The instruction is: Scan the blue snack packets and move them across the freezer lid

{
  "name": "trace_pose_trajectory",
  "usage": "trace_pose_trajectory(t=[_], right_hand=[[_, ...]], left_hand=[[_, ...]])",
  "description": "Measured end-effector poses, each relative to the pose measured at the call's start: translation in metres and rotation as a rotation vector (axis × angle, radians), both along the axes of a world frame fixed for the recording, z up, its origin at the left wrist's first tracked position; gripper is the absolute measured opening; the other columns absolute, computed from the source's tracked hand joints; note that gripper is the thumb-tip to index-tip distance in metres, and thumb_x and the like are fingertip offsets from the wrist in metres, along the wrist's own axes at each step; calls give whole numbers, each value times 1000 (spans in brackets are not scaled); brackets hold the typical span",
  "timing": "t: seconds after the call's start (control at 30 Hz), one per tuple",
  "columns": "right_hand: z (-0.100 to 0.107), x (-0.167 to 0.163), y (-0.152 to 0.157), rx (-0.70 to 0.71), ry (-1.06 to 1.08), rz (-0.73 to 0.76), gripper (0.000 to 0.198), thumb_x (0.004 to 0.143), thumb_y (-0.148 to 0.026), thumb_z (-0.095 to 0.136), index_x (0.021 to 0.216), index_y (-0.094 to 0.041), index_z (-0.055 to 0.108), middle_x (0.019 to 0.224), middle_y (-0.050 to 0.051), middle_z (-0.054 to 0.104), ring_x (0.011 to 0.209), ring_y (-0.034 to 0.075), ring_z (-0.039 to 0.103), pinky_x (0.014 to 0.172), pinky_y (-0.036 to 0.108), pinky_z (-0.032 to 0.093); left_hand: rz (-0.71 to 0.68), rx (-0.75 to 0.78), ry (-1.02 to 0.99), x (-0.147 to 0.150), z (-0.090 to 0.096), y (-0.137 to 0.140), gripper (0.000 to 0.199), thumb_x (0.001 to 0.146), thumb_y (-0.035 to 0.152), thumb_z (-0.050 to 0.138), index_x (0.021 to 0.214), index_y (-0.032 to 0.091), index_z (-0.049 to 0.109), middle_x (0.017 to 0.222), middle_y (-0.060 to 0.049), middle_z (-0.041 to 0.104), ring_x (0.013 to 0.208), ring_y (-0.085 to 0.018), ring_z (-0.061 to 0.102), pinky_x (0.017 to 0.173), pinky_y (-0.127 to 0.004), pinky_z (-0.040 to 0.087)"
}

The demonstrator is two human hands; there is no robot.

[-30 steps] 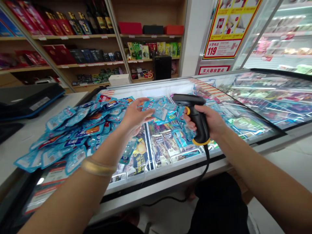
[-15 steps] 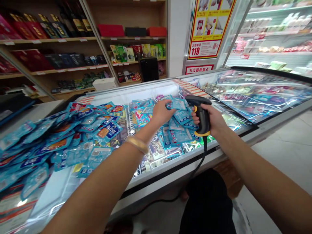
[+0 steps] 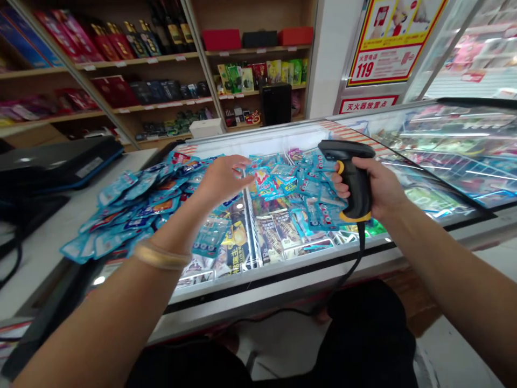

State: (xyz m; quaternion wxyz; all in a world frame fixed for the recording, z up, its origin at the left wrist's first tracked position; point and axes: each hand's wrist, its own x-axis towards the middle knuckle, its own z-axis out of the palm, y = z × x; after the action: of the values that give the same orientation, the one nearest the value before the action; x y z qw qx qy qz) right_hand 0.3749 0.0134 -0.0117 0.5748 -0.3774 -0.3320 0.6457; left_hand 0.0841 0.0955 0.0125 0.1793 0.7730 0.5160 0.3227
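My right hand (image 3: 385, 188) is wrapped round the grip of a black and yellow barcode scanner (image 3: 357, 186), whose head points left. Its cable hangs down over the freezer's front edge. Over the glass, my left hand (image 3: 226, 175) hovers with fingers and thumb apart, nothing visible between them; a gold bangle (image 3: 161, 255) is on that wrist. On the left of the glass lies a big heap of blue snack packets (image 3: 133, 207), partly behind my left forearm. Between my hands a looser spread of blue packets (image 3: 313, 183) lies on the glass, below the scanner's head.
Under the glass top of the chest freezer (image 3: 258, 288) are wrapped goods. A black device (image 3: 60, 161) sits on the counter at left. Shelves with boxes and bottles stand behind, with a white box (image 3: 207, 128) in front. A fire notice (image 3: 379, 64) hangs on the wall.
My left hand has let go of a blue packet by the scanner and moved left towards the heap. The scanner stays in my right hand. The view has swung left.
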Motion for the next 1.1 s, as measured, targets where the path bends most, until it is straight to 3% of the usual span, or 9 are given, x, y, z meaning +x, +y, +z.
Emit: trace_pose_trajectory(t=[0.07, 0.2, 0.37, 0.47, 0.6, 0.77, 0.93, 1.1], right_hand=[[-2, -28, 0, -23, 3, 94, 17, 78, -33, 62, 84, -17, 61, 68, 3, 58, 51, 12, 48, 42, 23, 44], [-14, -83, -4, -127, 2, 341, 20, 75, -34, 65, 82, -16, 60, 67, 2, 61, 50, 10, 52, 44, 21, 45], [-35, -120, -12, -201, -33, 541, 25, 73, -36, 70, 83, -15, 62, 66, 3, 63, 48, 10, 54, 43, 21, 45], [-41, -124, -15, -218, -26, 591, 26, 74, -36, 70, 86, -14, 63, 66, 3, 63, 48, 11, 55, 44, 21, 45], [-41, -121, -17, -234, 9, 593, 25, 73, -35, 71, 84, -15, 62, 68, 4, 64, 49, 11, 55, 44, 21, 45], [-36, -118, -18, -160, 47, 512, 30, 70, -38, 72, 86, -16, 61, 69, 2, 61, 50, 10, 52, 44, 20, 43], [-33, -115, -19, -80, 67, 477, 29, 72, -38, 68, 89, -16, 61, 71, 2, 60, 50, 10, 50, 44, 21, 42], [-31, -117, -21, -54, 64, 521, 30, 70, -40, 70, 84, -16, 59, 70, 2, 60, 50, 10, 52, 44, 21, 42]], left_hand=[[-21, -51, 106, -33, 0, -8, 37, 61, 36, 80, 94, 21, 74, 91, -7, 72, 75, -19, 63, 73, -29, 48], [-151, -153, 432, -80, -9, -28, 52, 50, 50, 84, 95, 25, 74, 98, -8, 72, 94, -27, 63, 86, -35, 46], [-144, -162, 658, -98, -30, -47, 86, 40, 60, 85, 116, 22, 68, 114, -14, 63, 109, -36, 56, 94, -43, 42], [-109, -129, 648, -98, -38, -50, 91, 38, 61, 86, 115, 18, 65, 116, -16, 60, 114, -39, 52, 96, -45, 41], [-79, -114, 380, -94, -42, -54, 80, 39, 48, 91, 108, 20, 61, 100, -9, 65, 101, -33, 59, 88, -39, 45], [122, -129, -29, -83, -43, -61, 68, 55, 34, 86, 114, 22, 54, 79, 2, 61, 66, -17, 58, 62, -27, 43], [206, -250, -366, -73, -52, -58, 72, 49, 32, 89, 111, 16, 57, 73, 2, 64, 63, -16, 59, 59, -27, 45], [197, -344, -712, -67, -66, -51, 64, 41, 30, 90, 98, 16, 63, 75, 0, 68, 67, -16, 62, 66, -30, 50]])
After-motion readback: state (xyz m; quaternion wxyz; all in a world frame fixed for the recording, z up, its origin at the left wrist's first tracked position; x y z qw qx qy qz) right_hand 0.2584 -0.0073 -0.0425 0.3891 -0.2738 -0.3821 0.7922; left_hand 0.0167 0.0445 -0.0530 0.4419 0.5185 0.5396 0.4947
